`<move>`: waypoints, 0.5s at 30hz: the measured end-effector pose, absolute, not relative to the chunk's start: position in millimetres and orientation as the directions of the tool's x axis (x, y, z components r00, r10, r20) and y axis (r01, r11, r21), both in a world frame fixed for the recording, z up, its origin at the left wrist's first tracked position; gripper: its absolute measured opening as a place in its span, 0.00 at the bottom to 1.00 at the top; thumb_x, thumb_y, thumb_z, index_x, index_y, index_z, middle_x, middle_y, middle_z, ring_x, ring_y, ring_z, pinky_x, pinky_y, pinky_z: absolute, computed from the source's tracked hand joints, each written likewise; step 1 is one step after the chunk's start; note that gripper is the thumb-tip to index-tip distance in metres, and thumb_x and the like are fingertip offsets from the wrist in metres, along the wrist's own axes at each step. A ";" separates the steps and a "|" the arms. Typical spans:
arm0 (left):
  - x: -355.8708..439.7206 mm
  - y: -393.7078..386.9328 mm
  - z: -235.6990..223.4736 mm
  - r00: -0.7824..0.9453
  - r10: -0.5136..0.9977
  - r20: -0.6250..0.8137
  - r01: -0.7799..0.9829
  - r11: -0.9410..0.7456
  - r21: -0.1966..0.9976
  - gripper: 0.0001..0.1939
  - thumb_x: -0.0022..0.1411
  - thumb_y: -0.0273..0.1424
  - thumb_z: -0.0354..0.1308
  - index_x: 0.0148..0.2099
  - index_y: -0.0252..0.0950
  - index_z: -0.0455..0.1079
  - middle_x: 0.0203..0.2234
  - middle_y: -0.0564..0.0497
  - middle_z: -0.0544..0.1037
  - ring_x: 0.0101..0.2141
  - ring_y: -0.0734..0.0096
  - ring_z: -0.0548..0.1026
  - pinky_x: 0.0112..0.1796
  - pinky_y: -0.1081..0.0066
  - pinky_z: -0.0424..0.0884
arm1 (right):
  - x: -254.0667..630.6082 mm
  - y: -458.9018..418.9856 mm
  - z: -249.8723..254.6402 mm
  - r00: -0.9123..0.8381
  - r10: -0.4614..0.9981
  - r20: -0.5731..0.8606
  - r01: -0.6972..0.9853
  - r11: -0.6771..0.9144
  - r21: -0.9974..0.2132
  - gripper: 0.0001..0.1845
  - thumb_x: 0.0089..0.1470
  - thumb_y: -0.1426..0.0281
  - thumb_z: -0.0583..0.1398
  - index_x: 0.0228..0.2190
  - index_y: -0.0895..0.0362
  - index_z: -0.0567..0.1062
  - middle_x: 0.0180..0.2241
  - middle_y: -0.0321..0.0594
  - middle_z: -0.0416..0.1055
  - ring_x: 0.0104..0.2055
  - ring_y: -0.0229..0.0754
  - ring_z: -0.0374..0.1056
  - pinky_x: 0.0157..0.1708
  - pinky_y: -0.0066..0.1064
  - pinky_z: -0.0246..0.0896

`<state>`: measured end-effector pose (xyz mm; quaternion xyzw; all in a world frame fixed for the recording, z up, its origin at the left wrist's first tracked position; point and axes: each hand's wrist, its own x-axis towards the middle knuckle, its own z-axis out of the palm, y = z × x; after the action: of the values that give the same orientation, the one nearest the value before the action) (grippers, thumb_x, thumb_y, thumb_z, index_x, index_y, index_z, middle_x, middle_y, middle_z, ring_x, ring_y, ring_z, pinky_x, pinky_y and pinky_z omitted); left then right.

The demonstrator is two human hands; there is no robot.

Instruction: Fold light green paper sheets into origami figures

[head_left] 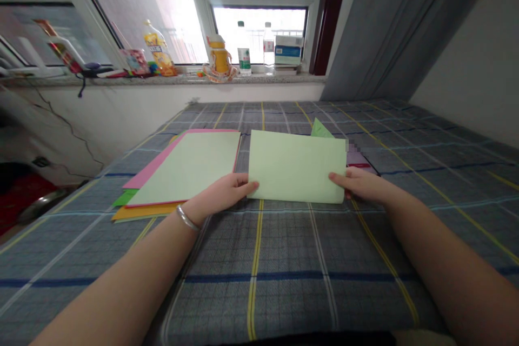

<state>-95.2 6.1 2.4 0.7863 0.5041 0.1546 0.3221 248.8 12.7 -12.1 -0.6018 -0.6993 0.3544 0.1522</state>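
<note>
Working L to R off my feed. Stack of coloured card (186, 167) at my 10 o'clock on the checked bed cover (259, 303), w/ pale green on top and pink sheet (154, 165), green sheet (125, 198) and orange sheet (141, 212) showing at its edges. L hand (219, 194) half closed, fingertips (252, 186) gripping left edge of loose pale green card (295, 167), silver bangle (187, 218) on wrist. Card lies flat at 12 o'clock, just R of stack. Looks light, thin, fairly stiff but bendable, so best held at both side edges. Green corner (321, 130) pokes out behind it, owner unclear. R hand (360, 184) closed on card's right edge. Purple-pink item (357, 159) at approx 1 o'clock, tucked by that edge. Far off at 12: window sill (174, 80) w/ water bottle (244, 48), box (288, 50).
</note>
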 end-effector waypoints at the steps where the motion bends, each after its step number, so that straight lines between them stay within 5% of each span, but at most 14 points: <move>1: -91.2 6.7 -1.0 0.384 0.923 -0.019 0.693 -0.275 0.667 0.20 0.61 0.47 0.48 0.36 0.34 0.70 0.22 0.55 0.71 0.24 0.71 0.68 0.25 0.73 0.61 | 246.6 14.4 -14.8 -0.195 0.956 -0.218 0.723 -0.010 -0.691 0.28 0.51 0.45 0.54 0.21 0.58 0.71 0.16 0.38 0.67 0.17 0.36 0.60 0.19 0.28 0.54; 4: -79.7 7.8 -10.3 0.131 0.985 0.115 0.699 -0.174 0.694 0.26 0.60 0.44 0.51 0.56 0.33 0.60 0.23 0.55 0.71 0.24 0.69 0.69 0.26 0.72 0.62 | 238.0 17.6 -19.1 -0.141 0.958 -0.252 0.692 -0.086 -0.717 0.24 0.52 0.48 0.55 0.27 0.58 0.72 0.20 0.39 0.70 0.17 0.35 0.60 0.17 0.28 0.53; 7: -72.4 8.3 -15.7 0.107 0.977 0.186 0.735 -0.204 0.647 0.35 0.60 0.40 0.52 0.66 0.36 0.47 0.25 0.56 0.73 0.26 0.69 0.71 0.30 0.71 0.64 | 229.8 19.3 -19.2 -0.083 0.963 -0.255 0.753 -0.107 -0.649 0.22 0.53 0.52 0.55 0.34 0.58 0.73 0.27 0.44 0.74 0.21 0.39 0.65 0.18 0.28 0.55; 11: -69.0 8.4 -17.3 0.206 0.950 0.233 0.862 -0.289 0.417 0.27 0.59 0.35 0.51 0.60 0.39 0.62 0.25 0.54 0.75 0.30 0.66 0.72 0.36 0.68 0.64 | 220.2 21.2 -19.0 -0.008 0.996 -0.087 0.893 -0.032 -0.448 0.22 0.52 0.55 0.57 0.40 0.60 0.72 0.41 0.51 0.75 0.38 0.48 0.71 0.30 0.31 0.61; 15: -67.8 4.7 -14.6 0.242 0.942 0.231 0.913 -0.302 0.274 0.18 0.58 0.32 0.49 0.48 0.42 0.74 0.24 0.52 0.76 0.34 0.63 0.72 0.40 0.65 0.63 | 211.7 20.3 -20.3 0.025 0.999 -0.036 0.961 -0.034 -0.275 0.27 0.52 0.51 0.55 0.44 0.60 0.71 0.43 0.54 0.74 0.43 0.55 0.70 0.36 0.37 0.61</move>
<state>-67.8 4.7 -14.6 0.7869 0.5895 0.1774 0.0412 211.7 20.3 -20.3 -0.7105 -0.6897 0.1097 0.0870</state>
